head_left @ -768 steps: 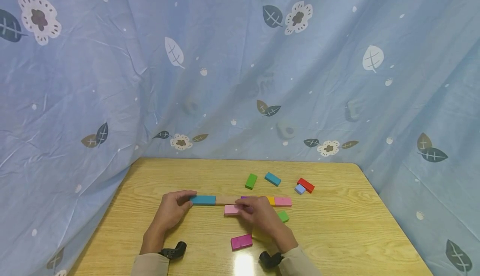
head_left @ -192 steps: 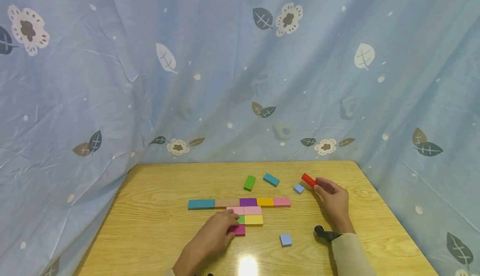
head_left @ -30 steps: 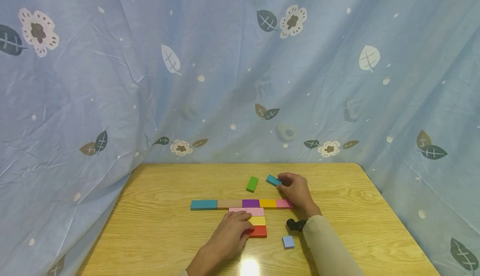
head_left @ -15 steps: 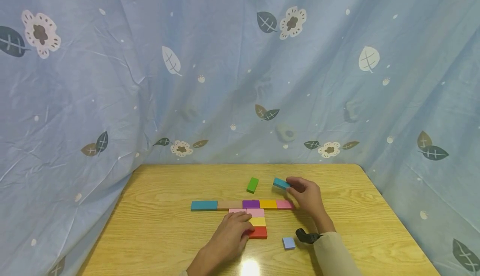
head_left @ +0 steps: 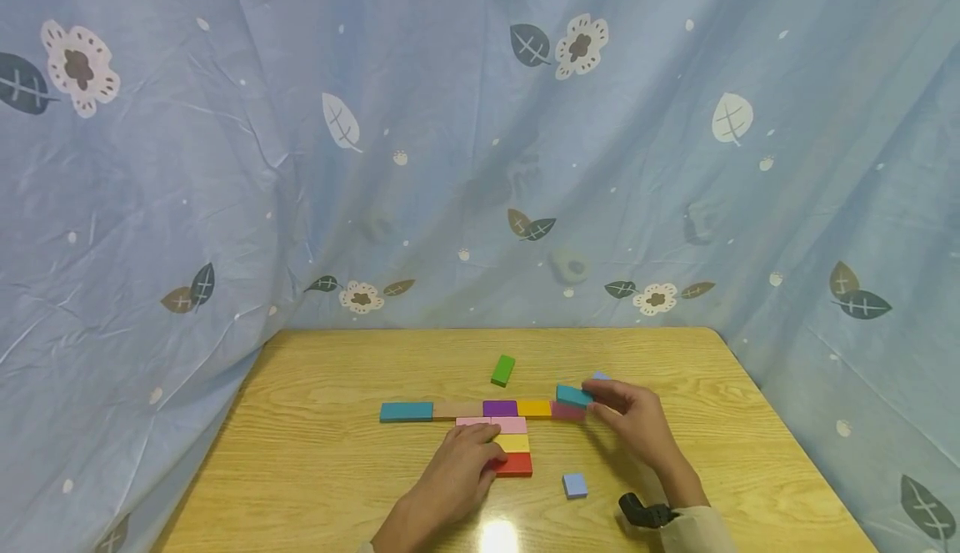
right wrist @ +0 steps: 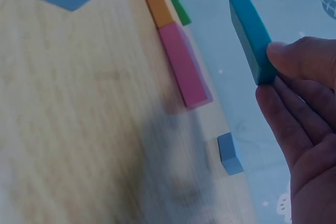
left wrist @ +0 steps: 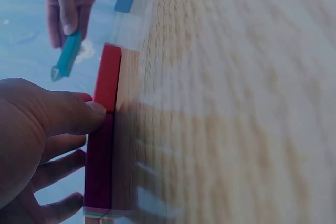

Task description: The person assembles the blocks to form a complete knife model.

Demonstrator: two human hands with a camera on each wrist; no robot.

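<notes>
My right hand (head_left: pixel 633 421) pinches a small blue block (head_left: pixel 572 395) between thumb and fingers, holding it above the pink block (head_left: pixel 567 411) at the row's right end. That row also has a longer blue block (head_left: pixel 406 412), a tan one (head_left: pixel 457 409), a purple one (head_left: pixel 500 408) and an orange one (head_left: pixel 534 409). Below its middle lie light pink blocks (head_left: pixel 510 425), a yellow block (head_left: pixel 514 443) and a red block (head_left: pixel 513 465). My left hand (head_left: pixel 457 471) rests over this stack's left side. Its thumb touches the seam between the red block and a magenta block (left wrist: pixel 100 166).
A green block (head_left: pixel 502 370) lies behind the row. One light blue square block (head_left: pixel 574 485) sits at the front right, another (head_left: pixel 602 375) behind my right hand. A patterned blue curtain (head_left: pixel 465 161) hangs along the table's (head_left: pixel 300 470) back and sides.
Over the last second my right hand has lifted the small blue block and brought it forward and right. Earlier, the red block left the back right and joined the stack. My left hand stays put.
</notes>
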